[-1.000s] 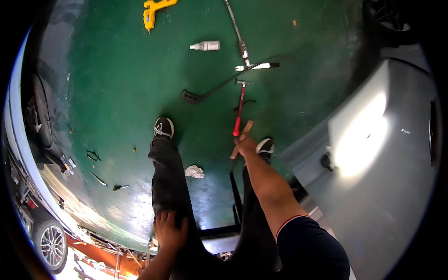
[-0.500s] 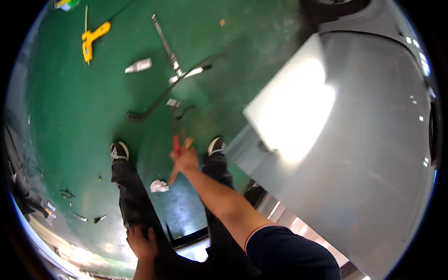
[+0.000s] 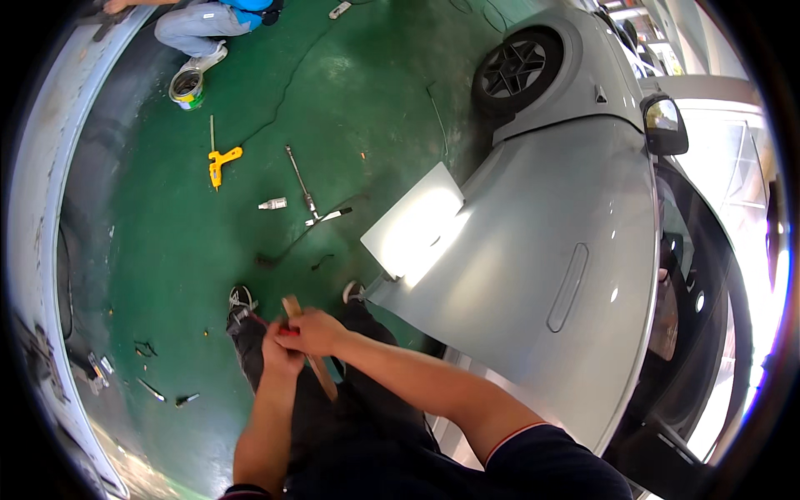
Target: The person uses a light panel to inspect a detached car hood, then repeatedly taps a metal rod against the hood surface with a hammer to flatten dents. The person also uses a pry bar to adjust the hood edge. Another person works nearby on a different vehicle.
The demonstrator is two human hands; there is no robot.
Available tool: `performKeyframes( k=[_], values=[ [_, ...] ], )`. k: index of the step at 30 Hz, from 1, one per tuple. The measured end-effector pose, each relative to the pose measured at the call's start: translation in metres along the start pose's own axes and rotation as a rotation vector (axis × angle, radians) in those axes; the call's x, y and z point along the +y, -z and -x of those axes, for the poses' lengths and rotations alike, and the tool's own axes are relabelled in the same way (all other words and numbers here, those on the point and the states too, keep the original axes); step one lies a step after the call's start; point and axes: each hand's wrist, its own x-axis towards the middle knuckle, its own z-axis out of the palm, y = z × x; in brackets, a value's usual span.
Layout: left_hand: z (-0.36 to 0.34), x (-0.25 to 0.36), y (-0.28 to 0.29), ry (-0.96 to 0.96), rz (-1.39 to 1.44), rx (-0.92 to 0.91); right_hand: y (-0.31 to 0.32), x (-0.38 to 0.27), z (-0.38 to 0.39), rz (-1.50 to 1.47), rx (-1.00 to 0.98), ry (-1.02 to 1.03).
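My right hand [image 3: 318, 332] is closed round a flat wooden stick [image 3: 323, 380], which slants down past my palm over my dark trousers. Touching it, my left hand [image 3: 282, 353] is closed at the red handle of a hand tool [image 3: 288, 332]. The tool's thin shaft points left toward my shoe; its head is too blurred to make out. Both hands are in front of my body, above my legs. On the green floor beyond lie a long metal ratchet wrench [image 3: 300, 179], a thin dark bar [image 3: 292, 243] and a small clear bottle [image 3: 272, 203].
At my right stands a grey car [image 3: 533, 275], with a bright lit panel [image 3: 417, 218] by its door. A yellow glue gun [image 3: 220, 165], a tin [image 3: 187, 88] and several small tools lie to the left. A person in blue [image 3: 218, 25] crouches at the far left.
My right hand has drawn in toward my body with the stick and red-handled tool. My left hand has left my thigh and joined it. The view has tilted up, showing more car and another person.
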Motion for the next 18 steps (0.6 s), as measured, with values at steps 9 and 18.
performKeyframes(
  k=[9,18],
  values=[
    [0.039,0.002,-0.162,-0.379,-0.002,-0.272,0.117,-0.016,0.034,-0.007,0.139,0.494],
    [0.057,-0.057,-0.261,-0.237,-0.206,-0.498,0.248,-0.002,0.063,-0.005,0.227,0.296]
  ],
)
